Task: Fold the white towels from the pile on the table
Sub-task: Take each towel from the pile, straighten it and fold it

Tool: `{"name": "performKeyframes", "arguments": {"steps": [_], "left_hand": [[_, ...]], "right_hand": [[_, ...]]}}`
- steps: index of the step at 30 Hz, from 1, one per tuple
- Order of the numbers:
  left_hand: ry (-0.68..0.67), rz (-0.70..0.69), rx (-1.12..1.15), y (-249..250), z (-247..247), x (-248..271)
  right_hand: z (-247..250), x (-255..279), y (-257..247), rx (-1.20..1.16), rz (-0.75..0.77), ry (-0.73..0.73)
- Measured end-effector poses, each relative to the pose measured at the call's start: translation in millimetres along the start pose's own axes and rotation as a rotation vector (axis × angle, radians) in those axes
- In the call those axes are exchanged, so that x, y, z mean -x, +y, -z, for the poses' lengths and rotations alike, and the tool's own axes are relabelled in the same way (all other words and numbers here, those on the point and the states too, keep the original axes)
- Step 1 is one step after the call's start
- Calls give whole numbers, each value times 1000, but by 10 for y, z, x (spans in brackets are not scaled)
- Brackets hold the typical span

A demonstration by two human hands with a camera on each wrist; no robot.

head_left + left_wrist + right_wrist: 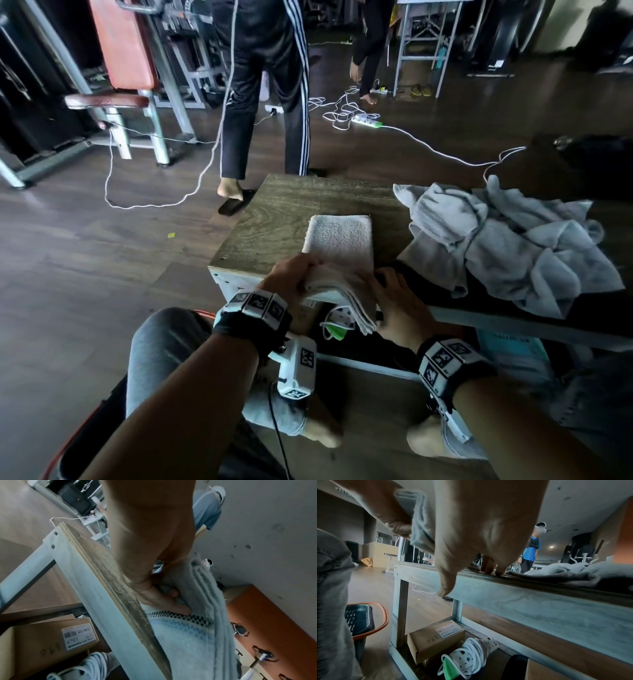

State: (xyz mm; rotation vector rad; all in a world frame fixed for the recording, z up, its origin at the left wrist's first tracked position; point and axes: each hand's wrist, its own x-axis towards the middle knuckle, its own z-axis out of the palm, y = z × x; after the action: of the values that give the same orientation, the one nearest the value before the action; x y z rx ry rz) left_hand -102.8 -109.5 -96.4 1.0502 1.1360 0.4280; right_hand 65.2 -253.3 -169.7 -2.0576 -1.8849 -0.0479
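Observation:
A folded white towel [339,240] lies lengthwise on the wooden table [274,212], and its near end droops over the front edge. My left hand [298,277] grips that end from the left. In the left wrist view the left hand [164,599] pinches the stacked layers of the towel [197,635] with thumb and fingers. My right hand [390,291] holds the end from the right. In the right wrist view the right hand's thumb [399,527] presses the towel [421,520] against the hand, and two fingertips [489,568] touch the tabletop. The pile of crumpled white towels [507,240] lies at the right.
A person in striped black trousers [263,102] stands just beyond the table's far edge. White cables and a power strip [368,121] lie on the floor. Under the table sit a cardboard box [435,638] and a coiled extension lead [467,655]. A basket [366,622] stands by my left knee.

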Motion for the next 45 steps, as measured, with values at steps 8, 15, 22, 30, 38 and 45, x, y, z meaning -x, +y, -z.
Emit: {"name": "performKeyframes", "arguments": {"steps": [8,15,22,30,38,45], "left_hand": [[28,-91,193,12,91,155],[-15,-230,-241,-105,211,80],[197,-390,-308,-50,216,-57],[142,-201,-461,-87,229,-302],[136,-302,-567,40,198,-452],[247,-450,-496,73,100,-690]], "right_hand": [[60,-50,-30,-446,-84,201],[337,-142,-32,-668,-173,163],[569,-496,-47,-647,-419,197],[228,-685,164,-700,-657,-70],[291,-822,242,-702,-577,25],[258,-1055,363,-695,-604,170]]}}
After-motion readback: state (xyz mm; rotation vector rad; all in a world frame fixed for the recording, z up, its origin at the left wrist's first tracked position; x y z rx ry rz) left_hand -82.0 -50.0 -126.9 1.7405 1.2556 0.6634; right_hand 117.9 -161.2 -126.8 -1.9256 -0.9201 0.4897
